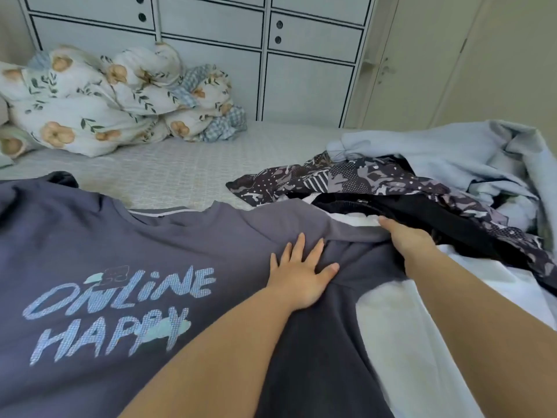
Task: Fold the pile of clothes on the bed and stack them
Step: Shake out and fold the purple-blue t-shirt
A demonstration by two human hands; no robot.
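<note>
A grey-blue T-shirt printed "ONLINE HAPPY" lies spread face up across the near part of the bed. My left hand presses flat on it near the right shoulder, fingers spread. My right hand grips the end of the shirt's right sleeve, fingers curled under the fabric. To the right lies the pile of clothes: a dark patterned garment, a black garment, a light blue garment and white cloth underneath.
A crumpled floral quilt sits at the bed's far left against white cabinet doors. The pale patterned bed sheet shows in the middle. A cream wardrobe door stands at the right.
</note>
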